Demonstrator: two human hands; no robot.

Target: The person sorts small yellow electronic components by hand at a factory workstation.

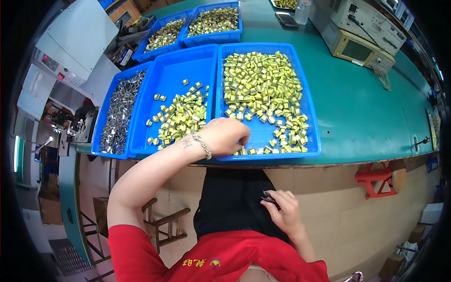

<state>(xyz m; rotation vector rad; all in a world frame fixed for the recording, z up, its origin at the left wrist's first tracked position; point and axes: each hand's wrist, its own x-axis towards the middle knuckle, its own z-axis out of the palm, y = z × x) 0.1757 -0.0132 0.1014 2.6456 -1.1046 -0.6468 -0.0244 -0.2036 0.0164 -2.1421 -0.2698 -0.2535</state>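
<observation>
My left hand (pixel 227 136) reaches over the near rim of the right blue tray (pixel 314 136). Its fingers curl down among small yellow-and-grey blocks (pixel 263 84) that look like wound transformers; whatever lies between the fingertips is hidden. A chain bracelet circles that wrist. Lower down, in front of the black trousers, my right hand (pixel 285 211) is closed on black tweezers (pixel 269 199), whose two short dark tips point left. Beside the right tray, the middle blue tray (pixel 176 63) holds a looser heap of the same blocks (pixel 183 115), partly covered by my left forearm.
A narrower blue tray (pixel 97 141) of shiny metal pieces (pixel 123 108) stands at the left. Behind are two more blue trays (pixel 213 36) of blocks. On the green table (pixel 357 113) sit a phone (pixel 286 19), a bottle and a beige instrument (pixel 361 49). A red stool (pixel 376 181) stands at the right.
</observation>
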